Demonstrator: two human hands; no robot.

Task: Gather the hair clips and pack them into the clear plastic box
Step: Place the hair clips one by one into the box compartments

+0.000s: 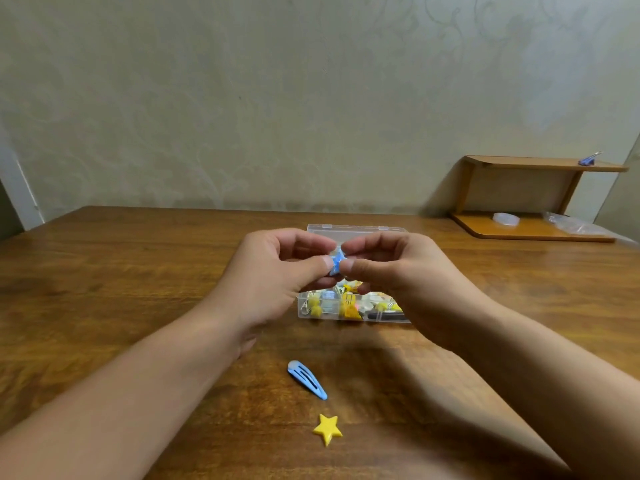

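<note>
Work surface: a dark brown wooden table (138, 271) with visible grain, set against a pale, faintly patterned wall (277, 98). A small two-tier wooden shelf (533, 195) stands at the far right. The clear plastic compartment box (346, 311) sits at centre, lid open, holding yellow and dark clips. Above it, the left hand (273, 275) and right hand (398, 268) both pinch one small blue hair clip (336, 263). Nearer the person, a smooth blue snap clip (307, 379) and a glossy yellow star clip (327, 428) lie on the table.
</note>
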